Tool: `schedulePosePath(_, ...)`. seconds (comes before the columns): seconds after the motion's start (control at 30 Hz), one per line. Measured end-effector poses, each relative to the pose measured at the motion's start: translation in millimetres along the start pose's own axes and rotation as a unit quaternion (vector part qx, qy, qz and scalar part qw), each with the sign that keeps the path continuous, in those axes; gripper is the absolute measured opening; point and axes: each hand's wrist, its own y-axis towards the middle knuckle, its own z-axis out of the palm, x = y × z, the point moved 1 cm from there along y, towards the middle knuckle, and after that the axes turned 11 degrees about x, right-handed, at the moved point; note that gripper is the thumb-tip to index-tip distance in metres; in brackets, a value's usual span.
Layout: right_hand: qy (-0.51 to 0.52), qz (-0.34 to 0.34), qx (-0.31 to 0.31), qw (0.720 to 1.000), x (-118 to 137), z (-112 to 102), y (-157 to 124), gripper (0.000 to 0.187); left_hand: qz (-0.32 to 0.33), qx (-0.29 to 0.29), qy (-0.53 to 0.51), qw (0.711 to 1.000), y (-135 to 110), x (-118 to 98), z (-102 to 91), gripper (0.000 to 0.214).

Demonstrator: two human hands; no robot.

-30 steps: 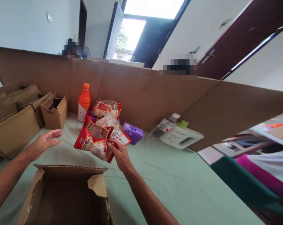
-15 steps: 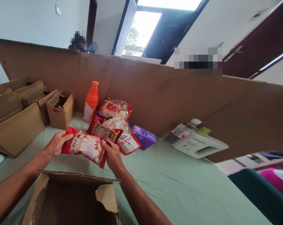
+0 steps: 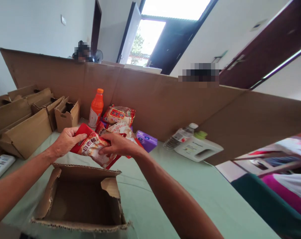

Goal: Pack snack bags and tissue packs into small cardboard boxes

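A red and white snack bag [image 3: 92, 146] with Chinese lettering is held up over the far edge of an open cardboard box [image 3: 85, 225]. My left hand [image 3: 67, 142] pinches its left end, thumb on top. Across its right part lies my right hand [image 3: 118, 145], fingers bent on the bag and covering some of its face. Right behind are a bag marked "SQUIRRELS" [image 3: 119, 126], another red bag partly hidden by my right hand, and a clear-fronted red food bag [image 3: 119, 114]. The cardboard box below shows bare inside walls and torn flaps.
An orange bottle [image 3: 96, 108] stands behind the bags, a purple pack [image 3: 147, 141] to their right. Farther right are a clear bottle [image 3: 181, 136] and a white jug [image 3: 197, 149]. Small cardboard boxes [image 3: 33, 129] line the left. A cardboard wall [image 3: 150, 99] closes the back; people are beyond it.
My right hand has shifted from the bag's right end to over its upper face. The bag is more tilted and bent. The view has moved, showing more of the cardboard box.
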Motion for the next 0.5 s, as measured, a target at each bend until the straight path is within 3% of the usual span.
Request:
schedulePosePath(0.1, 0.006, 0.005, -0.070, 0.997, 5, 2, -15, 0.009, 0.030, -0.019, 0.034, 0.999, -23, -24, -3.1, 0.057)
schedulePosePath(0.17, 0.032, 0.004, -0.178, 0.983, 10, -2, -35, 0.011, 0.035, -0.033, 0.106, 0.993, -48, -38, -5.8, 0.068)
schedulePosePath(0.27, 0.118, -0.047, -0.383, 0.915, 24, -7, -73, 0.021, 0.006, -0.016, 0.300, 0.954, -93, -45, -1.8, 0.080)
schedulePosePath(0.33, 0.169, -0.100, -0.465, 0.863, 37, -1, -94, 0.028, -0.015, -0.003, 0.391, 0.920, -117, -41, 5.1, 0.085)
schedulePosePath(0.4, 0.198, -0.131, -0.479, 0.845, 50, 15, -105, 0.032, -0.032, 0.002, 0.429, 0.903, -133, -30, 11.6, 0.090)
schedulePosePath(0.5, 0.214, -0.118, -0.386, 0.890, 63, 52, -105, 0.036, -0.036, 0.009, 0.450, 0.892, -143, -12, 16.1, 0.093)
